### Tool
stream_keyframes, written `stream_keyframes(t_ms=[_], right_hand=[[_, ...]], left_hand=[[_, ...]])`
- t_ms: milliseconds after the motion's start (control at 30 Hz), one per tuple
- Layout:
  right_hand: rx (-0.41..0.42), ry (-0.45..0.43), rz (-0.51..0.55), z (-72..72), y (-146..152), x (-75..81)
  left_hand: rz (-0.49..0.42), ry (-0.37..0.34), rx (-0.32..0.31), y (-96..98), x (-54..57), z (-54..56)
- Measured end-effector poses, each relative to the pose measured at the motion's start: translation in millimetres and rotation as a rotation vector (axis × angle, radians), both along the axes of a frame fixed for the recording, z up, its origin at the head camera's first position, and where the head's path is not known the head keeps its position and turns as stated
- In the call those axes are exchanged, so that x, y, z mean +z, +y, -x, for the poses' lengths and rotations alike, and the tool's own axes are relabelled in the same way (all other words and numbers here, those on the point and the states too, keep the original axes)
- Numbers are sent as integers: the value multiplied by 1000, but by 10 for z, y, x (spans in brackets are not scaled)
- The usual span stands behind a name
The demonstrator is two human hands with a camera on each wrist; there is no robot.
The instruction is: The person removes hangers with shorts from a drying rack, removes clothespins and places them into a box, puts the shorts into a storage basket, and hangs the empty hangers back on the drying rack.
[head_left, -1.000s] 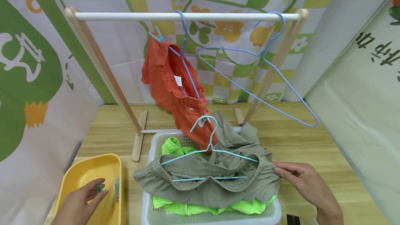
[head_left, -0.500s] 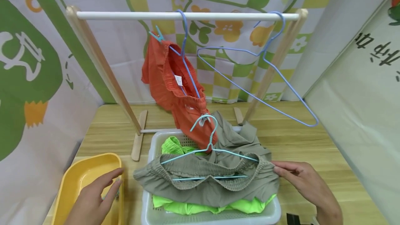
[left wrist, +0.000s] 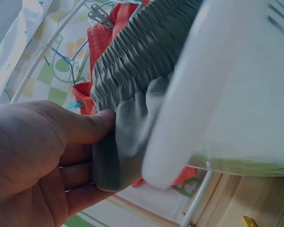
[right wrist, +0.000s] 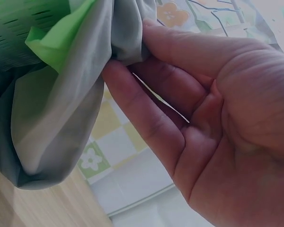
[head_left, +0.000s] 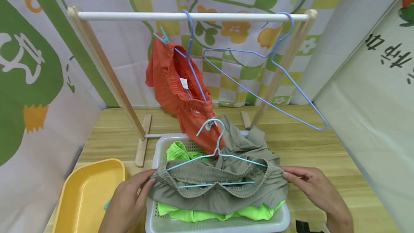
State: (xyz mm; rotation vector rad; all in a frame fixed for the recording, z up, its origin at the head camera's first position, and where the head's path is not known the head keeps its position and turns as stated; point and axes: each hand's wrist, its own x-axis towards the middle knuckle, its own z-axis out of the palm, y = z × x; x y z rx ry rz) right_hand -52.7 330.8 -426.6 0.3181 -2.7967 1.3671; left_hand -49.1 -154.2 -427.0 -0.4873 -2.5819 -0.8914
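Observation:
Grey-green elastic-waist shorts (head_left: pixel 207 202) lie over a white basket (head_left: pixel 152 222), with a mint-green hanger (head_left: pixel 217 151) set inside the waistband, its hook up. My left hand (head_left: pixel 129 199) pinches the waistband's left end between thumb and fingers. At the opposite end my right hand (head_left: pixel 318 193) pinches the shorts' side. Both grips also show in the wrist views, the left hand (left wrist: pixel 52 156) on the gathered waistband (left wrist: pixel 128 61) and the right hand (right wrist: pixel 194 104) on a fold of the fabric. Bright green clothing (head_left: pixel 194 213) lies underneath in the basket.
Behind the basket stands a wooden rack with a white rail (head_left: pixel 129 16). Red shorts (head_left: pixel 181 82) hang from it on a blue hanger, with a teal clothespin (head_left: pixel 163 37). A bare blue hanger (head_left: pixel 275 51) hangs to the right. A yellow tray (head_left: pixel 87 175) sits at left.
My left hand has moved right, from over the yellow tray to the waistband's left end, and now pinches it. My right hand keeps its hold on the shorts.

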Motion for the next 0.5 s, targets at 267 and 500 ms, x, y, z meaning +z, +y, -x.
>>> stream_keyframes(t_ms=[267, 500], right_hand=[[8, 77, -16, -16, -8, 12], [-35, 150, -29, -43, -31, 53]], left_hand=[[-7, 70, -22, 47, 9, 44], [4, 116, -43, 103, 97, 43]])
